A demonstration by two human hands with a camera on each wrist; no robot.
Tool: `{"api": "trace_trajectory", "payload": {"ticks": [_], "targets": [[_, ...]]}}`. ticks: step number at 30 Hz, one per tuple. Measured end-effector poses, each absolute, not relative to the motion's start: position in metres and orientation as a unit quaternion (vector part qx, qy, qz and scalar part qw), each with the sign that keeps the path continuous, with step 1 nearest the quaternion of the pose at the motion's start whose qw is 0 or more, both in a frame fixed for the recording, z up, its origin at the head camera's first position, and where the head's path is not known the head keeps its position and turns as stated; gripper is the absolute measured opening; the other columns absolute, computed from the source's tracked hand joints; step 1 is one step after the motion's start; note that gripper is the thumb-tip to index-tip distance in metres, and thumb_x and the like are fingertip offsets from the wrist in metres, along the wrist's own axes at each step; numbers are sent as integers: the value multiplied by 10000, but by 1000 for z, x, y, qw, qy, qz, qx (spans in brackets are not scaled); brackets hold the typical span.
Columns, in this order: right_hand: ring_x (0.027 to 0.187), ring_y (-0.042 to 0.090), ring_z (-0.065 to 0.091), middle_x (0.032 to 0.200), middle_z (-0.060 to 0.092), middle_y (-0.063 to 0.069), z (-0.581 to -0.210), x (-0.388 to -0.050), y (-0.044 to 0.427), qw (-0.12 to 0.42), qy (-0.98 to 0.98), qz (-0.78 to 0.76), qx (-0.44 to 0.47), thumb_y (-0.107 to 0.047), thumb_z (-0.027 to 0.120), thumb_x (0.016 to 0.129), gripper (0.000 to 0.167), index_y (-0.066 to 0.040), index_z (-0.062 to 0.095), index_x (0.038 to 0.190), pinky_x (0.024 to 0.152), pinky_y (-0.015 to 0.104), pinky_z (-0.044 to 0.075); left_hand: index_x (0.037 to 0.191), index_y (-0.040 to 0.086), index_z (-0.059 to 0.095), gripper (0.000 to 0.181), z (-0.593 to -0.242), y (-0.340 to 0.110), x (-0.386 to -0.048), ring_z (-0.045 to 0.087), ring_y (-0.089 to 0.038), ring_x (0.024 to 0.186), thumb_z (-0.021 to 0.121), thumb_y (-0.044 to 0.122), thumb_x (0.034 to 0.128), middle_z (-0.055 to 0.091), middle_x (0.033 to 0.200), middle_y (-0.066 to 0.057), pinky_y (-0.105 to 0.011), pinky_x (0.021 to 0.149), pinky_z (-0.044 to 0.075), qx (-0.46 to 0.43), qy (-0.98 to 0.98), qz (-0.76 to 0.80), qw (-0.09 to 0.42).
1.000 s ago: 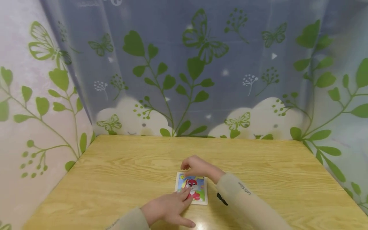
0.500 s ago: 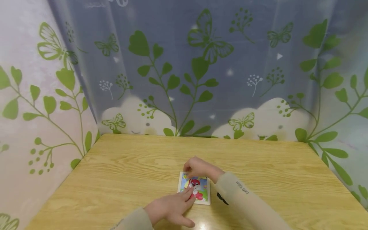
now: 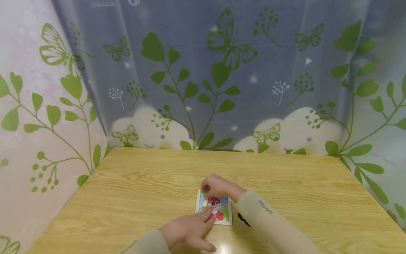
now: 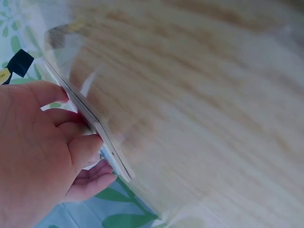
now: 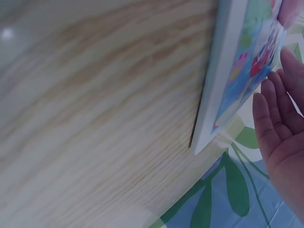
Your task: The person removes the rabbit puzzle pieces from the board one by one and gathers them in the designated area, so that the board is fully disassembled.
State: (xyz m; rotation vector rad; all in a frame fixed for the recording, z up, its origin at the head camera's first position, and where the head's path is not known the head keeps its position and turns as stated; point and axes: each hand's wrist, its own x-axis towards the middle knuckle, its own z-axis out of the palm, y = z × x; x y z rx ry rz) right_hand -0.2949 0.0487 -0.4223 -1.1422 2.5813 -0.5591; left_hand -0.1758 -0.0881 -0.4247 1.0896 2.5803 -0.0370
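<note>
Rabbit pic board (image 3: 223,213) is lying flat on the wood table (image 3: 142,183), near side, a bit R of ctr, white border showing along its R & near edges. L hand (image 3: 190,229) is resting on the board's near-L part, fingers mostly straight & pressing lightly on the pic, thumb spreading to the R off the near edge; not gripping anything afaict. R hand (image 3: 219,186) is arching over the far edge by the far-L corner, fingers bending down; R wrist view is showing them loosely curled beside the far edge, but can't tell if they're touching it or pinching a small pc. Step in hand, I'd judge: L is steadying the board while R is working at the far-L corner. Next move prob calls for keeping L's pressure light & even, w/ R's fingertips staying precise at that corner so the board isn't skidding. Vs 1 s ago, not much is differing: whole head view is sitting slightly further R, board & both hands w/ it; R hand is looking a touch further L rel. to the board, L hand is holding abt the same spot.
</note>
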Motion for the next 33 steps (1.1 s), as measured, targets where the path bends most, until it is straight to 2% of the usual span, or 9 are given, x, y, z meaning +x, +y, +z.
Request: {"api": "trace_trajectory", "payload": {"ticks": [11, 20, 33], "targets": [[747, 75, 547, 806, 603, -27, -420, -294, 47, 155, 892, -213, -367, -39, 695, 736, 150, -55, 654, 879, 674, 197, 451, 1348, 61, 365, 846, -425, -87, -177, 200, -246, 1296, 390, 678, 771, 233, 1416, -151, -283, 993, 273, 396, 906, -32, 148], [735, 99, 541, 783, 589, -17, -421, -296, 45, 166, 892, -220, -357, 29, 649, 756, 124, -56, 649, 846, 673, 218, 455, 1352, 59, 358, 836, -421, -87, -177, 193, -244, 1299, 388, 670, 782, 221, 1420, -152, -282, 997, 268, 393, 904, -21, 164], [727, 99, 510, 766, 552, -33, -421, -300, 42, 185, 892, -212, -355, 61, 623, 758, 159, -81, 621, 831, 672, 217, 443, 1342, 59, 377, 817, -421, -88, -180, 207, -252, 1293, 394, 658, 786, 234, 1414, -155, -280, 984, 287, 402, 902, -28, 154]]}}
